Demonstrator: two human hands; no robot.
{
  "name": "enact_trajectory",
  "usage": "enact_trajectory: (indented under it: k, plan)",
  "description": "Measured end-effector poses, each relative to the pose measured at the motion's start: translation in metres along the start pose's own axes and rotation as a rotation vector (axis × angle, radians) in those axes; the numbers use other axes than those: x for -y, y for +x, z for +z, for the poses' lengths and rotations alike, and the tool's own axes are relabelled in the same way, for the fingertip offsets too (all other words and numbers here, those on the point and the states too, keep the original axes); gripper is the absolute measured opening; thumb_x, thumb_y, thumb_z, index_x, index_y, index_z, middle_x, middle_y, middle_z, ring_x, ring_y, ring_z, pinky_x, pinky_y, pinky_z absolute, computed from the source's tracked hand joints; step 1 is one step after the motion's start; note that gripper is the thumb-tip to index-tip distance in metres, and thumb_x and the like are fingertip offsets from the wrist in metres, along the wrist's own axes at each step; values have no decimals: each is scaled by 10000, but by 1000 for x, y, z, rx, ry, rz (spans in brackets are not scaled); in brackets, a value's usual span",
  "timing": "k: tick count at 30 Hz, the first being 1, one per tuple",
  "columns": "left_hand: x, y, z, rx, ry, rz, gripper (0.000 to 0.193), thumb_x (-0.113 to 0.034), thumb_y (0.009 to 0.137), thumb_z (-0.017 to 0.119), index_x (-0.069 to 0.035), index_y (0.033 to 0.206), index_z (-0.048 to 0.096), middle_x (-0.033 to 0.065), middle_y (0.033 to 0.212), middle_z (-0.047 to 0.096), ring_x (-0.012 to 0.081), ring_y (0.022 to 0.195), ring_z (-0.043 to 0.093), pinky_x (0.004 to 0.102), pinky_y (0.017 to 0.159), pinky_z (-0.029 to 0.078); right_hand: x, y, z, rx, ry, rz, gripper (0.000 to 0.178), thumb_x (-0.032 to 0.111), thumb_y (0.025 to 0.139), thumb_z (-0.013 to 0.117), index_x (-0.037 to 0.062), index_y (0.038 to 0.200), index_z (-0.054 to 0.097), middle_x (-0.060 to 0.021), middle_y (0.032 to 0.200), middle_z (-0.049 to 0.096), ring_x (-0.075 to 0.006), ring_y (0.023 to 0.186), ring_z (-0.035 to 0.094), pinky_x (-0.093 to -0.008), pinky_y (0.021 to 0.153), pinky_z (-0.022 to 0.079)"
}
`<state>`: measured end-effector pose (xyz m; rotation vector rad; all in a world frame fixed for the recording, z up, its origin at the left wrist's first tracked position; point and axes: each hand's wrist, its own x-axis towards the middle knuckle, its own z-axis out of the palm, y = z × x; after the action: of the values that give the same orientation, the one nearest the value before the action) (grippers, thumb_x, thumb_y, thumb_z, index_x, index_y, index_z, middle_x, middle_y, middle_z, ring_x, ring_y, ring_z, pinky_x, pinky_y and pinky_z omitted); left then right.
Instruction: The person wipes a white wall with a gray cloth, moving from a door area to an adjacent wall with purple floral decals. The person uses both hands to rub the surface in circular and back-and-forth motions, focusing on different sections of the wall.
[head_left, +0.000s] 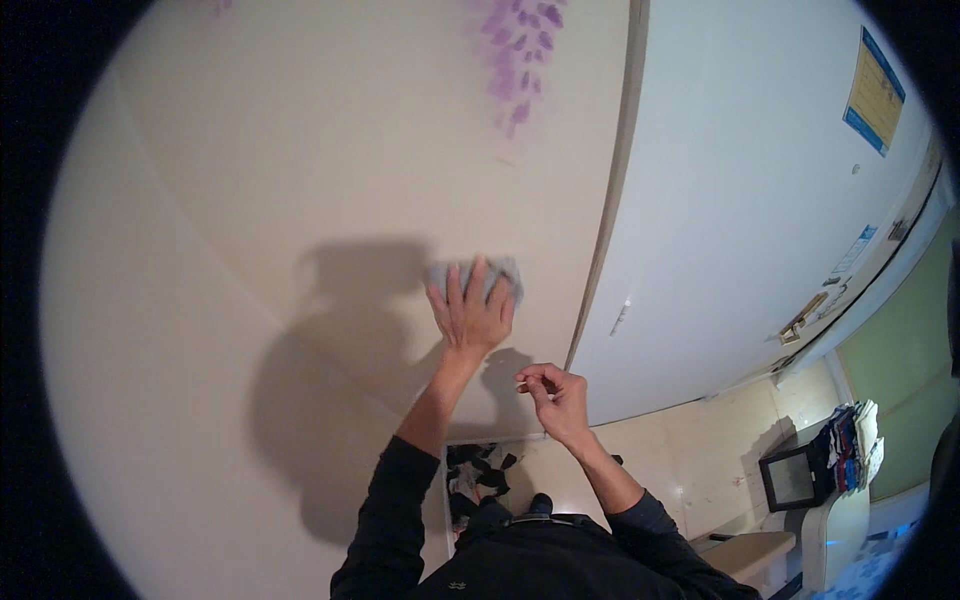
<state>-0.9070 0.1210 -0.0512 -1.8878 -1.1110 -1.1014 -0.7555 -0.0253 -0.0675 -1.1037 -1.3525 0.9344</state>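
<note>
My left hand (472,312) presses a grey cloth (510,272) flat against the cream wall (250,150), its fingers stretched over it. The cloth shows past the fingertips and at both sides of the hand; the rest is hidden under the palm. Lower and to the right, my right hand (560,400) is held closed in front of the wall, near the edge of the white door. Its thumb and forefinger are pinched together. A tiny pale speck shows at the fingertips, too small to name.
Purple painted blossoms (520,60) hang on the wall above. To the right stands a white door (720,200) with a notice (875,92) on it. Dark and white scraps (478,478) lie at the wall's foot. A black-framed box (792,478) and stacked folded clothes (852,450) are at lower right.
</note>
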Motion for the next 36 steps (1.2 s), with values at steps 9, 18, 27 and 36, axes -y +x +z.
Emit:
enact_trajectory:
  k: [9, 18, 27, 36]
  plan:
    - [14, -82, 9, 36, -209, 73, 168, -269, 859, 681, -184, 1003, 685, 130, 1476, 529, 402, 1450, 337, 623, 1135, 183, -14, 38, 38, -83, 101, 55, 152, 31, 1000, 568, -50, 1056, 684, -96, 898, 738, -142, 776, 700, -282, 714, 564]
    - [16, -46, -57, -144, -638, -100, 109, -37, 863, 663, -87, 959, 675, 141, 1336, 651, 304, 1293, 565, 532, 1038, 415, -3, 85, 88, -346, 194, 16, 263, 184, 961, 698, -42, 832, 736, -36, 700, 691, -64, 623, 565, -248, 572, 477]
    - [39, 18, -66, 93, -818, -582, 313, -186, 955, 681, -50, 673, 656, 90, 574, 634, 263, 505, 630, 372, 485, 469, 36, 102, 102, -405, 145, -18, 332, 213, 957, 701, -36, 737, 712, 4, 631, 636, -34, 609, 508, -244, 526, 409]
    - [91, 70, -108, -89, -901, -709, 153, -65, 928, 722, 30, 817, 676, 30, 661, 670, 79, 585, 615, 252, 533, 509, 137, 128, 136, -265, 243, -89, 245, 148, 949, 711, -42, 796, 735, 9, 707, 682, -55, 636, 568, -234, 581, 463]
